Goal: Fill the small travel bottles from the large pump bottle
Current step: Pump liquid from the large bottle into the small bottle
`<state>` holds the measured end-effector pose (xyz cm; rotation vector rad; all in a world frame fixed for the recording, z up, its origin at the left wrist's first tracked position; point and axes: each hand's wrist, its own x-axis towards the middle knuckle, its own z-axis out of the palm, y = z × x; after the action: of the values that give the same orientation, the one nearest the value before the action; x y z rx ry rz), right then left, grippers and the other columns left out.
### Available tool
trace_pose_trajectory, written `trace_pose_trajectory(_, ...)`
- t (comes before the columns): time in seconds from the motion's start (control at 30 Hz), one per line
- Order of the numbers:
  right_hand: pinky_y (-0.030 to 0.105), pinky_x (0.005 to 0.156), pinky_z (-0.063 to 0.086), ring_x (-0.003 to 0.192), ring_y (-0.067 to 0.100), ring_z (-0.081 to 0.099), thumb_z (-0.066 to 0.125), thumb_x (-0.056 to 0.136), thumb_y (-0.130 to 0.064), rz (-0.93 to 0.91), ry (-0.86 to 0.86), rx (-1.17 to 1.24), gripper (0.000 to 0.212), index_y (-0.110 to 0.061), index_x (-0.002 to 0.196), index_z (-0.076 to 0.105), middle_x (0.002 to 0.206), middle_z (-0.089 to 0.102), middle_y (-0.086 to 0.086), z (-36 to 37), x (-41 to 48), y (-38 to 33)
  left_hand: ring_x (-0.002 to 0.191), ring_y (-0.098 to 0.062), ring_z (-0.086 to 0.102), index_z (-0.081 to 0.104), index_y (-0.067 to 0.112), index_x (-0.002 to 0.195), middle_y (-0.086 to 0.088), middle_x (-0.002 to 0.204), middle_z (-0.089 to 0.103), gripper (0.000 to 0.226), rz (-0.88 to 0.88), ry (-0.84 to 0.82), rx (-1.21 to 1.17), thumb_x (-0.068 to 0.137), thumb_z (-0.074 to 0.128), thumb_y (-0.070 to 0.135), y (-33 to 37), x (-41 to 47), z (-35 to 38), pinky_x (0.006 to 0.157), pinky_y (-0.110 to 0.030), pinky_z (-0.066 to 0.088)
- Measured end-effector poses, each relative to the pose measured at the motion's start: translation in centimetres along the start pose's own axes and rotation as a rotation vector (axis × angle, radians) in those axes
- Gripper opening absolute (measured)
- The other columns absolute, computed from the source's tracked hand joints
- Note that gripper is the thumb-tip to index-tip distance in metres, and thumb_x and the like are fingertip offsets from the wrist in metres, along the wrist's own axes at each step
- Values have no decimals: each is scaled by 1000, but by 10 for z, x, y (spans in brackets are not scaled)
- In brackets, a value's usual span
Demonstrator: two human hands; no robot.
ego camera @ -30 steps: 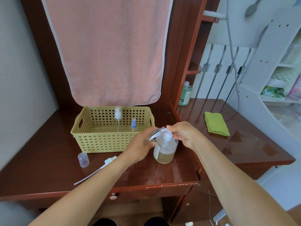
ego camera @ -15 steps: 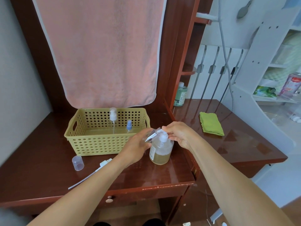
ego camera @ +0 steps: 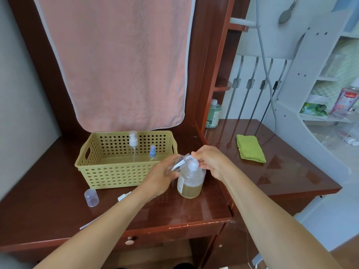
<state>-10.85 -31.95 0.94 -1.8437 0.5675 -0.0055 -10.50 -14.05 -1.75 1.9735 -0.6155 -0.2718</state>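
Both hands are meeting over the large pump bottle (ego camera: 191,184), which is standing near the front edge of the desk (ego camera: 48,181). The left hand (ego camera: 162,178) is curling round a small clear travel bottle (ego camera: 179,165) and tilting its mouth to the nozzle, while the right hand (ego camera: 212,162) is pinching the white pump head (ego camera: 193,166). Neither grip is shifting from half a second ago, so pumping is probably carrying on and filling is barely begun. At ten o'clock a yellow basket (ego camera: 116,175) is holding two more small bottles (ego camera: 133,141). At eight o'clock a clear cap (ego camera: 91,198) is lying loose, and at two o'clock a green cloth (ego camera: 250,148) is lying flat.
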Motion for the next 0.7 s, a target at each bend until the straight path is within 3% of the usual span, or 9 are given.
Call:
trace_pose_trajectory(0.17, 32, 95, 46, 90, 17, 56, 63, 92, -25, 37, -100, 119, 16, -11, 86, 59, 94, 62, 7, -8, -1, 4, 113, 2, 42, 45, 29, 136, 20, 120, 47, 49, -6, 1, -9, 94, 54, 5, 3, 2, -3, 93, -17, 32)
trace_pose_trajectory(0.4, 32, 90, 48, 91, 19, 56, 60, 93, -21, 17, -46, -41, 15, -12, 81, 58, 94, 61, 9, -2, 1, -4, 113, 1, 46, 48, 30, 133, 20, 118, 52, 48, -13, -1, -8, 93, 54, 3, -1, 2, 0, 92, -17, 34)
trace_pose_trajectory(0.57, 30, 91, 46, 83, 14, 55, 62, 92, -24, 37, -107, 107, 15, -11, 85, 59, 88, 61, 4, -8, 0, 2, 108, 4, 48, 48, 29, 132, 25, 114, 52, 46, -18, -9, -33, 94, 53, 3, 1, 3, -2, 86, -10, 35)
trace_pose_trajectory(0.7, 30, 90, 46, 85, 15, 56, 62, 92, -23, 34, -124, 120, 14, -12, 84, 60, 90, 61, 5, -9, 1, 1, 117, -3, 50, 48, 31, 133, 14, 125, 56, 49, -26, 3, -41, 93, 54, 4, -3, 5, -1, 92, -19, 36)
